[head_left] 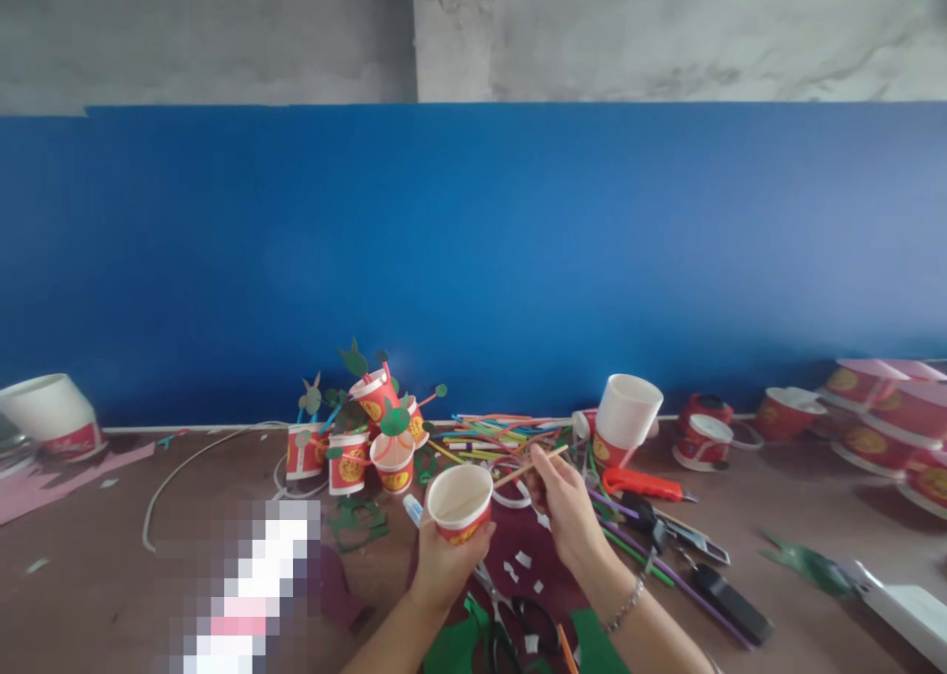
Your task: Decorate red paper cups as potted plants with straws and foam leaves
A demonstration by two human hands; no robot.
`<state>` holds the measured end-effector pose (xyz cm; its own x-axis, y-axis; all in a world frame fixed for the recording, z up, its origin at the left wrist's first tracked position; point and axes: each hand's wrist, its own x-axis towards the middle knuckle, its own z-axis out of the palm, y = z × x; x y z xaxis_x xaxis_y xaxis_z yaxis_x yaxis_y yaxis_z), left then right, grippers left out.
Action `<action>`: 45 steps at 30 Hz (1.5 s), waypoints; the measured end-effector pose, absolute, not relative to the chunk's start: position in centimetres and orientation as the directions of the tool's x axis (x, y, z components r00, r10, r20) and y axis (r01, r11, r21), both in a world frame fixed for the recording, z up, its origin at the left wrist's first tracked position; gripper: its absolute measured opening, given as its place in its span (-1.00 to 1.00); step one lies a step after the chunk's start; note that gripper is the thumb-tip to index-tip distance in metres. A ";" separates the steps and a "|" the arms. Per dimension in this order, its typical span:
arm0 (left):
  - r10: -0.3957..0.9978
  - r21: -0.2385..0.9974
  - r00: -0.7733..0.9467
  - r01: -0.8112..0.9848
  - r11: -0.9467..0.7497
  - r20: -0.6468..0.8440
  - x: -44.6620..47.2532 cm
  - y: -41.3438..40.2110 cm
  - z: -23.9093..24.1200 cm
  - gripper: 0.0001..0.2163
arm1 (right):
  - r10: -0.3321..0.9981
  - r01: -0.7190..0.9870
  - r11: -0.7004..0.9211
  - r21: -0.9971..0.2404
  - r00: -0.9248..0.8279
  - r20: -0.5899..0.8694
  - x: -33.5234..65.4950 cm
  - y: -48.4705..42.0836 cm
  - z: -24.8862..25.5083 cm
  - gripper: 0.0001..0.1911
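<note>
A red and white paper cup (464, 534) is gripped in my left hand (438, 577), its mouth tilted toward me. My right hand (569, 516) pinches a thin wooden stick (512, 476) just right of the cup. The stick lies across the cup's right side, and a similar thin length shows inside; whether it passes through the wall or over the rim I cannot tell. Below my hands are black-handled scissors (505, 605), dark red paper (510, 536), green paper (453, 646) and small white scraps (523, 560).
Decorated paper cups (347, 467) stand left of centre, near colourful pipe cleaners (473, 432). A tall cup stack (628, 412), an orange utility knife (642, 484), keys (729, 600) and green-bladed scissors (806, 563) lie rightward. A blue wall panel (473, 260) rises behind the table.
</note>
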<state>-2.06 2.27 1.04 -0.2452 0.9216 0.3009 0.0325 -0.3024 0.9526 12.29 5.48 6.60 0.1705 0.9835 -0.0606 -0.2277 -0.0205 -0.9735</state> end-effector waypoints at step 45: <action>0.819 0.829 -0.167 0.238 -0.507 0.549 -2.1 2.0 -0.3 -0.37 | 0.861 -0.135 0.402 -0.905 0.393 0.324 18.7 3.4 14.8 -0.65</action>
